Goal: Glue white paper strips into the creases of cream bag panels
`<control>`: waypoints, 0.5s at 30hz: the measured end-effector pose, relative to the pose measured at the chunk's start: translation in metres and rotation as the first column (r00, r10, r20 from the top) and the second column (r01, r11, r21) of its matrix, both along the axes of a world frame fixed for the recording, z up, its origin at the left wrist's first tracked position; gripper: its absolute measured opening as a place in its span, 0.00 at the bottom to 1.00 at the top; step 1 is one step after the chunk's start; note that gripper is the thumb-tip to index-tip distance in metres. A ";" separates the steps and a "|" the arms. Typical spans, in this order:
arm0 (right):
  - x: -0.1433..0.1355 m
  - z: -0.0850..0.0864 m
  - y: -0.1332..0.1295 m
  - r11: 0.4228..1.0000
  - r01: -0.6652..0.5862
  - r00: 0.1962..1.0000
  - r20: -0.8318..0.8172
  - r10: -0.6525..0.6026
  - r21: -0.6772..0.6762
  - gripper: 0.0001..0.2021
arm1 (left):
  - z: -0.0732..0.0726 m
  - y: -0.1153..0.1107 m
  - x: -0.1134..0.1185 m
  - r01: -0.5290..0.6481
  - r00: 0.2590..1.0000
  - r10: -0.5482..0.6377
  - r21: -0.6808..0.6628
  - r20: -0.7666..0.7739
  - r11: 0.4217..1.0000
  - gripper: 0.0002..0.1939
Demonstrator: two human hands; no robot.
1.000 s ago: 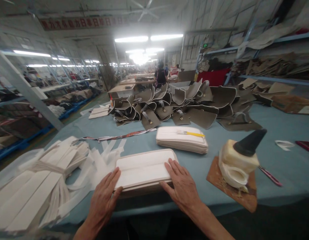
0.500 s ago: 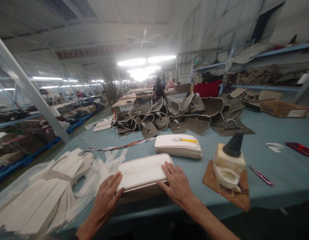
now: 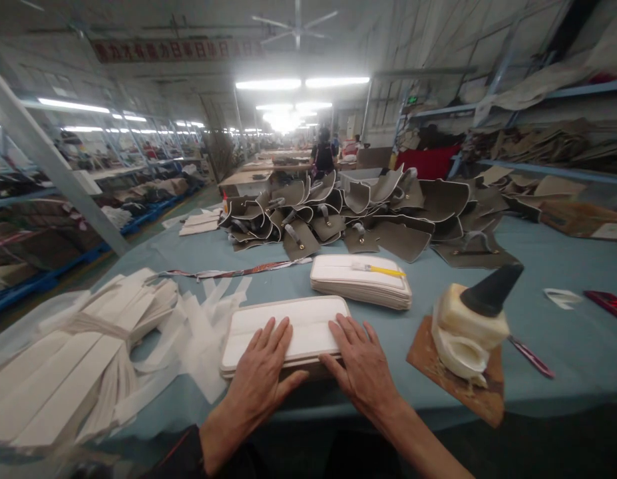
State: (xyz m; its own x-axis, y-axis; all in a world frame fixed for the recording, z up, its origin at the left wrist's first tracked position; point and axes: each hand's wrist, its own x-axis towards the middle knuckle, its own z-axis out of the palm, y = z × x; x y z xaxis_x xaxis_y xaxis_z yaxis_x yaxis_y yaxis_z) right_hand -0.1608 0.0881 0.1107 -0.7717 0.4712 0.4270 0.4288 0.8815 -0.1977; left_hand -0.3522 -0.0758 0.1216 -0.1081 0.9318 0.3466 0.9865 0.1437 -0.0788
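Note:
A stack of white rounded rectangular panels (image 3: 288,313) lies in front of me on the table. My left hand (image 3: 261,372) rests with its fingers laid on the top panel, thumb stretched along the near edge. On the right end, my right hand (image 3: 361,356) lies spread, fingertips on the top and thumb at the near side. Neither hand grips anything. Just behind is a second, similar stack (image 3: 361,289) with a yellow-handled brush (image 3: 383,271) lying on it. Left of my left hand are loose white strips (image 3: 208,339) and a tied bundle of off-white strips (image 3: 83,362).
A glue-stained container with a black cone (image 3: 470,329) stands on a brown board (image 3: 492,392) at right. Beyond it lie small snips (image 3: 532,356) and a red phone (image 3: 608,304). Grey-brown bag pieces (image 3: 403,236) are heaped across the table's back. A person (image 3: 323,154) is far behind.
My left hand has moved from the stack's left end rightward onto its top, closer to my right hand. My right hand stays at the right end. The camera view has tilted down slightly.

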 end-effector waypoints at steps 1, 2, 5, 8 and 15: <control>0.000 0.000 0.000 1.000 -0.001 1.000 -0.013 0.001 0.009 0.27 | -0.003 0.002 0.002 -0.012 1.000 0.012 0.001 0.007 1.000 0.43; -0.001 0.001 -0.002 1.000 -0.014 0.999 -0.028 0.014 0.024 0.27 | -0.005 0.003 0.003 -0.020 1.000 0.020 0.003 0.013 1.000 0.43; -0.012 0.009 -0.013 0.988 -0.135 0.987 -0.073 0.140 0.077 0.30 | -0.008 0.001 0.003 -0.022 0.999 0.022 -0.007 0.029 1.000 0.44; -0.036 0.016 -0.028 0.962 -0.263 0.960 -0.083 0.268 0.070 0.32 | -0.005 0.000 0.004 -0.021 0.998 0.023 -0.047 0.055 0.999 0.43; -0.063 0.000 -0.036 0.979 -0.204 0.979 0.006 0.204 0.004 0.37 | -0.001 -0.002 0.005 -0.072 0.992 0.081 -0.097 0.095 0.993 0.42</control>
State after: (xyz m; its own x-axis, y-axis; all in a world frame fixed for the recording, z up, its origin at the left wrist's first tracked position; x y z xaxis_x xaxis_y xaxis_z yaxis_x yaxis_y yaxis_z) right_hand -0.2236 0.0521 0.1108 -0.8537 0.3021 0.4242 0.2411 0.9513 -0.1921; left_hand -0.3470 -0.0782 0.1203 -0.2092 0.9472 0.2430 0.9765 0.2153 0.0016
